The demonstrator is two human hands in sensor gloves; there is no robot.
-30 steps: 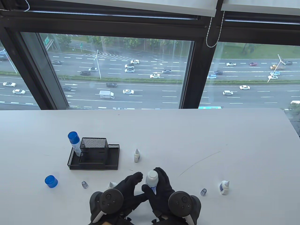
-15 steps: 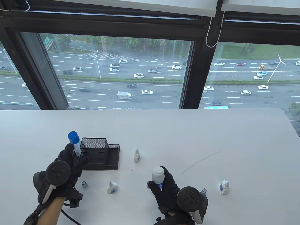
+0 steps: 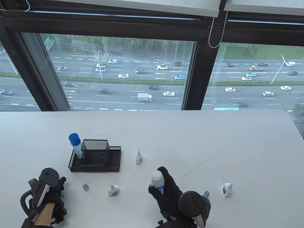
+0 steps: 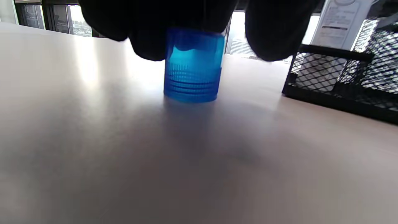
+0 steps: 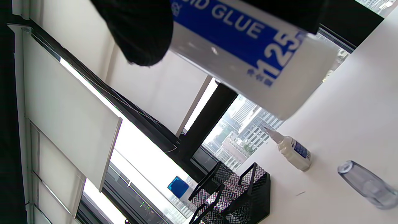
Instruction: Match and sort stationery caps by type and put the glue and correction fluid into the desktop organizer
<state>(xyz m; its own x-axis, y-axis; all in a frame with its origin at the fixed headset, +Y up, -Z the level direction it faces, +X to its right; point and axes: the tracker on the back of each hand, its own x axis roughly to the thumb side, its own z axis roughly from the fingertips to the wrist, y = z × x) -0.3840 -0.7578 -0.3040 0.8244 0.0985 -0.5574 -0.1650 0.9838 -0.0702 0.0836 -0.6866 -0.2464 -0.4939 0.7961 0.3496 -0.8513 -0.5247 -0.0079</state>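
While the right hand (image 3: 166, 192) curled round the uncapped glue bottle (image 3: 157, 179) at 6 o'clock on the bench (image 3: 213, 142), thumb against its label, the left hand (image 3: 51, 194) at 8 o'clock pinched the blue cap (image 4: 193, 65), which stood on the bench beneath the fingers (image 4: 149, 40). At 10 o'clock sat the black mesh organizer (image 3: 97, 158), a blue-capped glue bottle (image 3: 75, 143) upright in its left compartment. Three small white bottles (image 3: 113, 190) stood apart near the centre and at 4 o'clock, with two clear small caps (image 3: 85, 187) lying loose among them.
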